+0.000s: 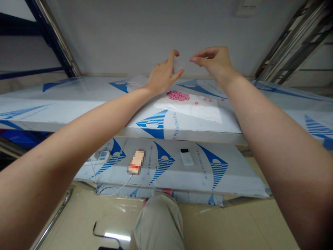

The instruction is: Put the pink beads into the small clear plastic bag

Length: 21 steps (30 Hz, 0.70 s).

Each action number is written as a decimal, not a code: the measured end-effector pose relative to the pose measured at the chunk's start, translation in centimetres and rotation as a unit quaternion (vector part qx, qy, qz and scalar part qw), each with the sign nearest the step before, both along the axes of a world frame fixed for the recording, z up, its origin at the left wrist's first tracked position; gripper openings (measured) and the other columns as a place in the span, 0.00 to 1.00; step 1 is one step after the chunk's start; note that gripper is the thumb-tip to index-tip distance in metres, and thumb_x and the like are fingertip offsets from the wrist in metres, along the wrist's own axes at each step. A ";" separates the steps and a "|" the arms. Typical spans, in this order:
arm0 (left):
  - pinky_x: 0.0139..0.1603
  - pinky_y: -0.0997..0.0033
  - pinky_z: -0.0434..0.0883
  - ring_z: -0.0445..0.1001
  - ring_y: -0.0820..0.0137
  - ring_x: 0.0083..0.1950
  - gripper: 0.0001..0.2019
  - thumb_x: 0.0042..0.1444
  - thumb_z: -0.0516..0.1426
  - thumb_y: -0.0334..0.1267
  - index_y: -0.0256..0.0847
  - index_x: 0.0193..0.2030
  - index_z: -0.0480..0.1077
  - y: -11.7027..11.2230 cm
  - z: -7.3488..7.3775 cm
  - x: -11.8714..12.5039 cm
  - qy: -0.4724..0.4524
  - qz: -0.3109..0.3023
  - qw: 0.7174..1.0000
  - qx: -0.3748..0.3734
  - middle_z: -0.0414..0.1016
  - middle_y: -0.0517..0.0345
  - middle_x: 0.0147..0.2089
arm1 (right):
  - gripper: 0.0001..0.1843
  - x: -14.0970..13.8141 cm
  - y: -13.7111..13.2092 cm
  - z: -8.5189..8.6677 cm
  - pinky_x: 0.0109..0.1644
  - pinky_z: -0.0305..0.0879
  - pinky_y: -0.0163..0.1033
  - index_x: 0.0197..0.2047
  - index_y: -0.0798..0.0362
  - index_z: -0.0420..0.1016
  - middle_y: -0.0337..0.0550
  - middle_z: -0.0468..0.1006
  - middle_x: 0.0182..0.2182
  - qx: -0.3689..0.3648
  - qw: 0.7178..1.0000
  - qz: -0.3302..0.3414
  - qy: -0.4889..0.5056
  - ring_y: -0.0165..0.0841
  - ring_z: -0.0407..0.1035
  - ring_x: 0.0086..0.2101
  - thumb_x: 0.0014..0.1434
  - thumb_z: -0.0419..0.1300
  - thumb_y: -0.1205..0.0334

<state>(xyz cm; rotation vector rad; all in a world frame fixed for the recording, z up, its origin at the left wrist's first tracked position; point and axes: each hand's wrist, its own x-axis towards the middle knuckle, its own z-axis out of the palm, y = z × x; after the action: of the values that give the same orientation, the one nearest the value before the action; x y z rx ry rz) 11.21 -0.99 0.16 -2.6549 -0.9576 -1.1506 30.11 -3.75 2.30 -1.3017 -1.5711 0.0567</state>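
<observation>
My left hand [163,73] is raised over the back of the upper shelf, holding a small clear plastic bag [179,66] between thumb and fingers. Just to its right, at about the same height, my right hand [214,61] has thumb and fingertips pinched together; whatever is between them is too small to make out. Below the hands lies a heap of pink pills [178,95] at the back of a white paper sheet [205,111]. Several single pills are scattered to the right of the heap, one of them past the sheet.
Blue-printed protective film covers the upper shelf [85,104]. On the lower shelf [166,177] lie a pixelated phone [136,161] with a cable, a white device [187,157] and a power strip [100,157]. A wall [156,31] stands behind, with metal posts at both sides.
</observation>
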 end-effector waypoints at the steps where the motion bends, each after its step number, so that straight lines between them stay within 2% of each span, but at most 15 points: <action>1: 0.57 0.60 0.64 0.74 0.61 0.50 0.24 0.65 0.47 0.48 0.42 0.65 0.50 0.0 -0.1 0.1 0.010 -0.009 1.000 -0.008 0.77 0.50 0.47 | 0.10 0.0 0.0 0.0 0.54 0.65 0.52 0.37 0.37 0.79 0.38 0.82 0.40 -0.008 1.000 -0.006 -0.003 0.46 0.68 0.51 0.51 0.65 0.46; 2: 0.57 0.60 0.64 0.74 0.61 0.51 0.25 0.65 0.47 0.50 0.44 0.65 0.50 0.0 -0.3 0.2 0.020 -0.016 1.000 -0.014 0.77 0.50 0.48 | 0.10 -0.2 0.1 0.0 0.54 0.64 0.50 0.38 0.35 0.78 0.37 0.82 0.40 -0.020 1.000 -0.003 -0.013 0.45 0.67 0.51 0.52 0.64 0.45; 4: 0.57 0.60 0.65 0.74 0.61 0.52 0.26 0.64 0.46 0.52 0.47 0.66 0.49 -0.1 -0.5 0.4 0.031 -0.022 0.999 -0.016 0.76 0.51 0.50 | 0.10 -0.5 0.1 -0.3 0.54 0.62 0.48 0.37 0.39 0.79 0.39 0.82 0.40 -0.030 0.999 0.016 -0.033 0.43 0.67 0.50 0.52 0.65 0.47; 8: 0.56 0.60 0.65 0.74 0.60 0.54 0.27 0.64 0.47 0.52 0.45 0.66 0.50 -0.3 -0.6 0.6 0.036 -0.014 0.999 -0.015 0.75 0.48 0.52 | 0.10 -1.0 0.2 -0.9 0.52 0.62 0.46 0.34 0.47 0.79 0.43 0.82 0.39 -0.022 0.998 0.041 -0.039 0.41 0.69 0.45 0.52 0.64 0.51; 13: 0.57 0.58 0.65 0.74 0.59 0.54 0.25 0.65 0.46 0.51 0.50 0.66 0.50 -0.1 -0.3 0.3 0.034 0.004 0.999 -0.030 0.76 0.48 0.51 | 0.10 0.4 0.3 -0.5 0.54 0.61 0.47 0.36 0.41 0.78 0.39 0.82 0.35 -0.052 0.997 0.051 -0.030 0.41 0.67 0.49 0.55 0.62 0.47; 17: 0.58 0.59 0.65 0.74 0.59 0.54 0.25 0.65 0.46 0.50 0.46 0.66 0.50 0.3 -0.2 0.0 0.022 0.013 1.000 -0.018 0.76 0.47 0.49 | 0.11 1.6 0.8 -0.9 0.49 0.67 0.50 0.32 0.45 0.78 0.41 0.80 0.28 -0.127 0.987 0.087 -0.052 0.42 0.72 0.39 0.47 0.69 0.51; 21: 0.59 0.59 0.63 0.74 0.59 0.55 0.26 0.66 0.46 0.50 0.41 0.66 0.50 0.8 -0.2 -0.1 0.025 0.021 0.999 -0.005 0.77 0.46 0.46 | 0.12 1.2 0.8 -1.7 0.48 0.69 0.51 0.31 0.48 0.78 0.41 0.79 0.24 -0.177 0.974 0.122 -0.067 0.42 0.74 0.36 0.41 0.73 0.56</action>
<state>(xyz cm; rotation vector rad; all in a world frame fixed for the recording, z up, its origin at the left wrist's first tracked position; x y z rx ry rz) 11.08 -0.21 -0.02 -2.6437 -1.0092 -1.0692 31.31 -2.91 0.62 -1.3969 -1.8933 0.4280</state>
